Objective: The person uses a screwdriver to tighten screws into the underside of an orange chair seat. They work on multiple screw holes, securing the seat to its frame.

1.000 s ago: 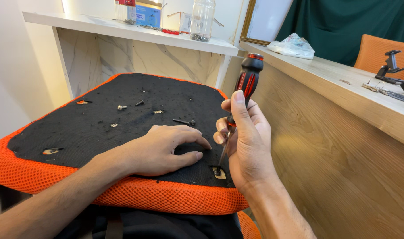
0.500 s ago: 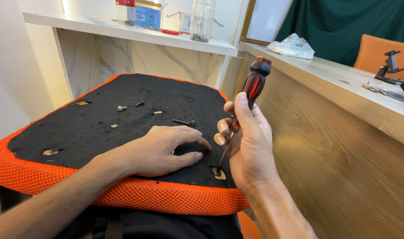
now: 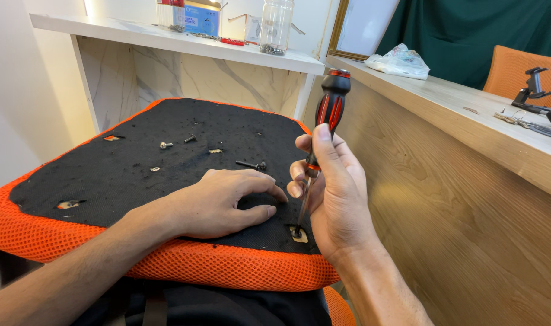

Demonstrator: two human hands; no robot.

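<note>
The right hand (image 3: pixel 339 199), closed around the red-and-black plastic-handled screwdriver (image 3: pixel 324 130), had tilted it upright over the near-right hole, while the left hand (image 3: pixel 218 202) lay open on the black fabric seat underside (image 3: pixel 136 169).

From my seat I cannot see the screwdriver (image 3: pixel 324 130) tip; it sinks into a hole in the black seat underside (image 3: pixel 167 163), and the screw there is too small to make out. My left hand (image 3: pixel 221 202) covers the fabric beneath its palm. Both forearms run off the bottom edge. The orange chair (image 3: pixel 520 72) is cut by the right edge.
</note>
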